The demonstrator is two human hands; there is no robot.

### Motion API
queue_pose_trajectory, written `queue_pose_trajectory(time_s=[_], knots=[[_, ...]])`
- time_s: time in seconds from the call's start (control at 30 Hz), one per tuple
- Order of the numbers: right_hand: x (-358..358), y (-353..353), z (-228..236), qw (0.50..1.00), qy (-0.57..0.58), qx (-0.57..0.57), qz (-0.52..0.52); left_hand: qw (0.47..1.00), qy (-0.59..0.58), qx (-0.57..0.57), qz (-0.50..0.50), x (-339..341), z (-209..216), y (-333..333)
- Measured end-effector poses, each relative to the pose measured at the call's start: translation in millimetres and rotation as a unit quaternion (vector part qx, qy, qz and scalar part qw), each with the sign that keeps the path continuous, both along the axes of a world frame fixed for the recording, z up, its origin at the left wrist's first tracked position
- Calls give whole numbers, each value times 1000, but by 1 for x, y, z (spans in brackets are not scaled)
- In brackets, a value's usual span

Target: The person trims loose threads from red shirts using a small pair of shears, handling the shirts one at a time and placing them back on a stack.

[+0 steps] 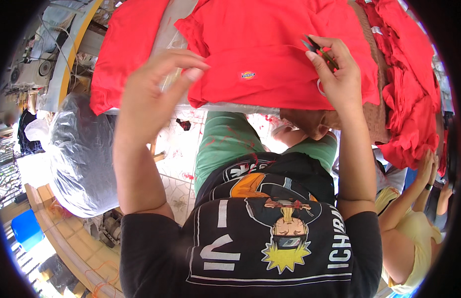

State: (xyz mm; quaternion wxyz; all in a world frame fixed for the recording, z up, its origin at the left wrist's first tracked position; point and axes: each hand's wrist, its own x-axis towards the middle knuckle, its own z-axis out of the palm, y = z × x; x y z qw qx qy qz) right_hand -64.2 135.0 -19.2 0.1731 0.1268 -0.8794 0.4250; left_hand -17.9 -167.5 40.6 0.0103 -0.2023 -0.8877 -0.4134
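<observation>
In my right hand [339,72] is a pair of thread snips [320,51], its dark blades pointing up and to the left over the cloth. My left hand [158,89] hovers above the left edge of the red garment [270,35], thumb and fingertips drawn together. Whatever lies between those fingertips is too small to make out. The garment is spread across the table in front of me, with a small colourful label [248,75] near its front edge.
More red cloth [128,44] lies at the left of the table, and a red heap [407,74] at the right. A large plastic-wrapped bundle [81,154] stands left of me. At the right, a co-worker in yellow [407,238] reaches toward the heap. Red thread scraps litter the floor [178,174].
</observation>
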Motion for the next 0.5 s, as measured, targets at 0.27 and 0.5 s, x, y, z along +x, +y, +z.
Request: queue_pose_trajectory(time_s=[0.27,0.5], knots=[[-11,15,-65,999,-30,16,-14,939,-64,-231,-247,102,-216,4],[-11,10,-72,1000,9,20,-13,916,-149,-311,204,85,-301,-129]])
